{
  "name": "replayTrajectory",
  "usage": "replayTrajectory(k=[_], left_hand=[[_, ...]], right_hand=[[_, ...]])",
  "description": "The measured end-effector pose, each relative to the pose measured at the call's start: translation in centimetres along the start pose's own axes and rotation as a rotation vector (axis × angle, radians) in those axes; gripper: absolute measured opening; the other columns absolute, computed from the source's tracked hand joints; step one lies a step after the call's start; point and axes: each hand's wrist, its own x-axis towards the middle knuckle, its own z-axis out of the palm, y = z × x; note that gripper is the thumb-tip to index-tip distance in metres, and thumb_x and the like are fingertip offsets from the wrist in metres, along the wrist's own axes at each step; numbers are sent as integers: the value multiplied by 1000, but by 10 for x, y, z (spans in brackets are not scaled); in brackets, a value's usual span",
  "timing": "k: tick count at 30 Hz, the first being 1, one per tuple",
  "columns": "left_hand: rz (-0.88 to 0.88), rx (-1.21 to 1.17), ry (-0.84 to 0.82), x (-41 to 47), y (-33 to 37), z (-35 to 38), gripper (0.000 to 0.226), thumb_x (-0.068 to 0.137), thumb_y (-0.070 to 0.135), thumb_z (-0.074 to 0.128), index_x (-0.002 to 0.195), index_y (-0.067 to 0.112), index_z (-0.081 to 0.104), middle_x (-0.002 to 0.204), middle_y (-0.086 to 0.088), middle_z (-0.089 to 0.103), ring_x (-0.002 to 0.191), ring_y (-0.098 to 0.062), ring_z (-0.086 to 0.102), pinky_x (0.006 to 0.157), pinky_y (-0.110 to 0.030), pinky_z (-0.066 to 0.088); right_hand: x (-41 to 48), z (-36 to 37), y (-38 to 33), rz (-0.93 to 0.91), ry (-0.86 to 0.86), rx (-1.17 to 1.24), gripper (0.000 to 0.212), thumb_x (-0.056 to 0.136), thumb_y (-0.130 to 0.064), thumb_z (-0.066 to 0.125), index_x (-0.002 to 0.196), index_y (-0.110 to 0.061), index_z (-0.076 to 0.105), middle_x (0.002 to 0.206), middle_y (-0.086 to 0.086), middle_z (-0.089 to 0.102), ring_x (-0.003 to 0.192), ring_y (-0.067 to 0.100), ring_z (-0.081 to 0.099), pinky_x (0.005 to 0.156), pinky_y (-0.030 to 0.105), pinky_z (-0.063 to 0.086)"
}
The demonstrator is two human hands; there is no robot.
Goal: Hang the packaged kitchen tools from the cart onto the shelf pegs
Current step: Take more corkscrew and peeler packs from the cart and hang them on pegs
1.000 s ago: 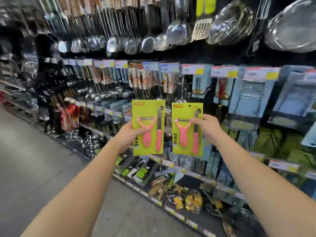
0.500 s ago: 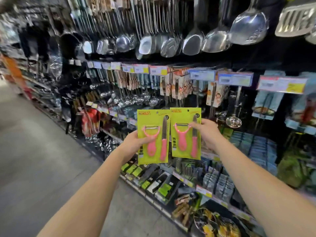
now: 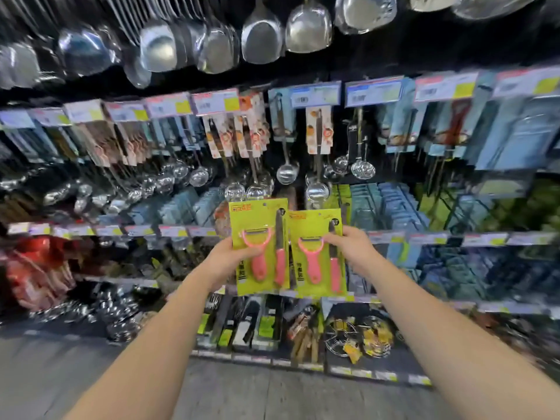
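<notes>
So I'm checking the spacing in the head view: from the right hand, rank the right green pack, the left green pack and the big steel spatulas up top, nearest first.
1. Right green pack, held in the right hand.
2. Left green pack, alongside, in the left hand.
3. Steel spatulas, hanging on the top row.

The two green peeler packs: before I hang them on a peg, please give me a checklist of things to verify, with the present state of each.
1. Left hand holds the left pack firmly: ok.
2. Right hand holds the right pack firmly: ok.
3. Packs upright, printed side toward the person: ok.
4. Hang hole visible at the top of the left pack: ok; on the right pack: cannot tell, blurred.
5. Free peg for these packs found on the shelf: cannot tell.
6. Packs apart from each other: not ok, their edges overlap.
</notes>
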Motion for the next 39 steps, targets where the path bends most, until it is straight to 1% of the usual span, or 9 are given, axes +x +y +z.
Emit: replayTrajectory(k=[4, 8, 14, 18, 23, 27, 32, 36, 39], left_hand=[[-34, 19, -113, 18, -17, 13, 42, 87, 33, 79, 109, -2, 73, 111, -5, 78, 116, -21, 65, 118, -57, 31], [-102, 11, -236, 30, -40, 34, 77, 70, 52, 86, 111, -11, 69, 110, -15, 77, 117, -25, 68, 119, -60, 28], [-194, 40, -236, 53, -62, 65, 46, 88, 33, 74, 90, -12, 69, 101, -7, 79, 115, -17, 63, 119, -58, 21], [-236, 22, -228, 68, -81, 75, 24, 90, 26, 74, 77, 7, 76, 96, -12, 79, 98, -13, 72, 117, -54, 26], [-258, 8, -209, 85, -114, 79, 41, 70, 42, 87, 90, 7, 79, 107, -15, 78, 116, -33, 68, 117, -59, 31], [-283, 32, -243, 91, -132, 81, 46, 74, 45, 83, 97, 6, 78, 109, -8, 79, 121, -29, 64, 114, -58, 30], [-271, 52, -272, 94, -143, 81, 46, 88, 33, 77, 104, -10, 72, 106, -23, 76, 114, -31, 68, 107, -48, 36], [-286, 69, -301, 96, -146, 78, 53, 77, 48, 82, 98, 0, 77, 111, -9, 78, 124, -30, 62, 114, -57, 29], [-298, 36, -267, 93, -144, 77, 45, 79, 39, 82, 107, 3, 77, 114, -8, 78, 123, -30, 63, 113, -53, 31]], right_hand=[[-9, -20, 46, 114, 75, 27, 20, 90, -15, 74, 94, 4, 72, 92, 8, 71, 89, 23, 64, 68, 28, 44], [-5, -31, 91, 221, 89, 61, 28, 90, -16, 74, 105, 7, 70, 107, 16, 72, 95, 24, 65, 76, 32, 49], [29, -40, 127, 295, 68, 99, 27, 94, -13, 69, 106, 11, 67, 105, 22, 70, 89, 25, 63, 69, 30, 47], [59, -43, 142, 322, 33, 104, 21, 96, -11, 65, 108, 6, 67, 96, 10, 66, 74, 11, 58, 64, 20, 43], [91, -50, 154, 292, 42, 118, 22, 95, -15, 68, 106, 3, 68, 99, 11, 71, 86, 20, 66, 71, 32, 48], [107, -52, 158, 254, 59, 137, 16, 94, -14, 69, 104, -1, 70, 97, 9, 74, 86, 18, 69, 76, 32, 51], [109, -51, 157, 252, 58, 127, 15, 94, -14, 67, 105, -3, 70, 94, 8, 74, 86, 19, 70, 76, 31, 48], [105, -51, 152, 226, 41, 112, 17, 96, -16, 64, 107, -4, 68, 99, 7, 71, 91, 18, 67, 73, 27, 45], [103, -50, 152, 222, 43, 113, 20, 96, -17, 64, 109, -2, 67, 103, 9, 71, 94, 18, 66, 70, 26, 43]])
